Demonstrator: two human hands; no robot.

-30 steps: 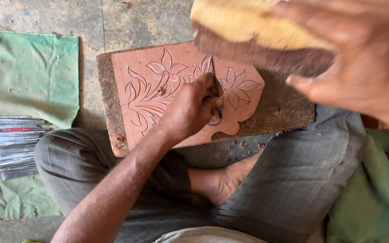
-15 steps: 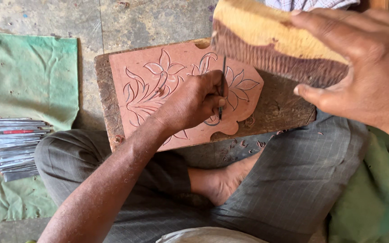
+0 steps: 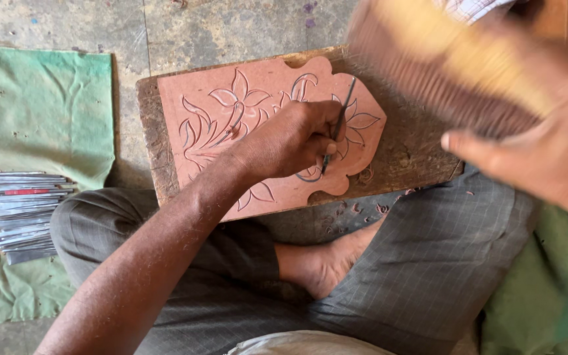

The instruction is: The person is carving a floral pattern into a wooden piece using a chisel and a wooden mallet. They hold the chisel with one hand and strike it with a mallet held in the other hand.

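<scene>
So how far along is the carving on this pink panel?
Done: the flower and leaf outlines are cut across most of the pink panel. In hand: the left hand holds a thin chisel at the right-hand flower, while the right hand swings a blurred wooden mallet. Left: the outlines look shallow; the background is uncut.

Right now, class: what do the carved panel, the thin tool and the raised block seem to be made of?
Carved panel: likely wood, matte reddish face, curled shavings nearby. Thin tool in the left hand: apparently metal, slim and grey. Raised block in the right hand: probably raw wood, blurred.
</scene>
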